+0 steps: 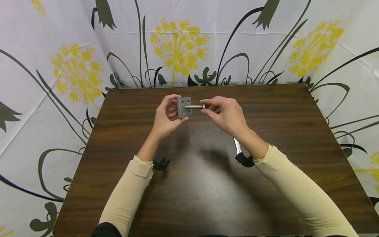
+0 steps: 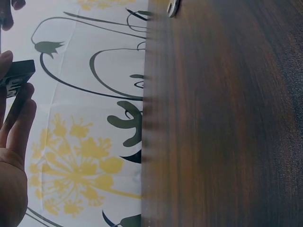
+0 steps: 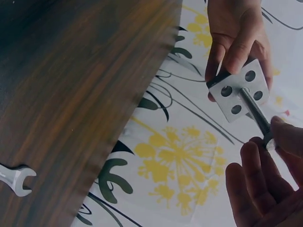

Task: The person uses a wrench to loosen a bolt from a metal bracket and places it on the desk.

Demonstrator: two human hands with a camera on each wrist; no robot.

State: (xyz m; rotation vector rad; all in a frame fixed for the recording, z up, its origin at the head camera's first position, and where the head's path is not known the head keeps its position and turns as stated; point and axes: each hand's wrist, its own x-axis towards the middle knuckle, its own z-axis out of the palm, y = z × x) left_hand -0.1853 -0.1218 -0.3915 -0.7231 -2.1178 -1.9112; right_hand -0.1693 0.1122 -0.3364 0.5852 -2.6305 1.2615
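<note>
My left hand [image 1: 167,115] holds a square grey metal block [image 1: 184,108] by its edges, above the table. Several round holes show in the block's face. From its middle a long threaded bolt [image 1: 193,107] sticks out toward the right. My right hand [image 1: 228,112] pinches the head end of this bolt between thumb and fingers. The right wrist view shows the bolt's hexagonal head [image 3: 269,143] at the fingertips and its far end at the block's centre hole. Only part of the left hand [image 2: 14,137] and the block's dark side [image 2: 21,71] appear in the left wrist view.
A wrench [image 3: 16,178] lies on the brown wooden table [image 1: 195,197]; the right forearm partly hides it in the head view. Black wrist-camera mounts [image 1: 161,164] stick out at both wrists. Behind the table hangs a white flowered curtain [image 1: 124,42].
</note>
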